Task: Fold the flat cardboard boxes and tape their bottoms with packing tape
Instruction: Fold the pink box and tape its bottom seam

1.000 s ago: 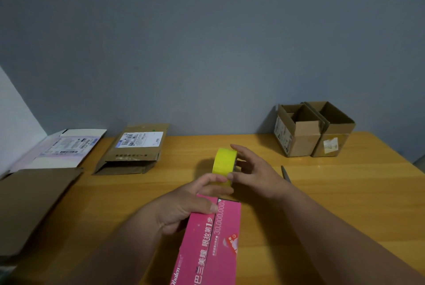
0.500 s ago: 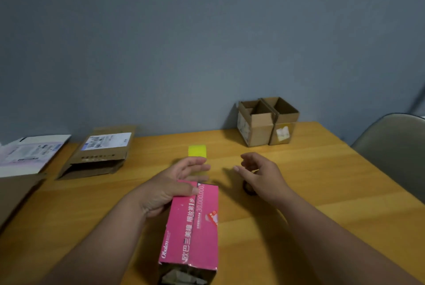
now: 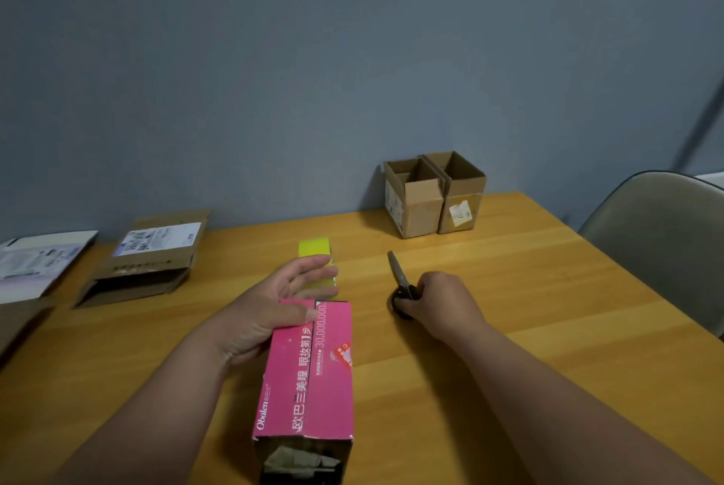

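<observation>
Head cam, only view here. Pink box (image 3: 309, 371) lies on its side near the middle of the table (image 3: 548, 308), its far end toward the yellow tape roll (image 3: 315, 263) just beyond it. Left hand (image 3: 270, 308) lies flat with fingers spread, palm on the box's far left edge and fingertips against the tape. Right hand (image 3: 442, 298) is curled tight around the handles of the scissors (image 3: 399, 275), blades pointing away.

Biggest risk imo: I can't see if any tape is actually on the seam. If the left hand eases off while the scissors come over, the strip could peel or stick to itself, and the flaps could pop open. Blades also travel close to those spread fingers.
</observation>
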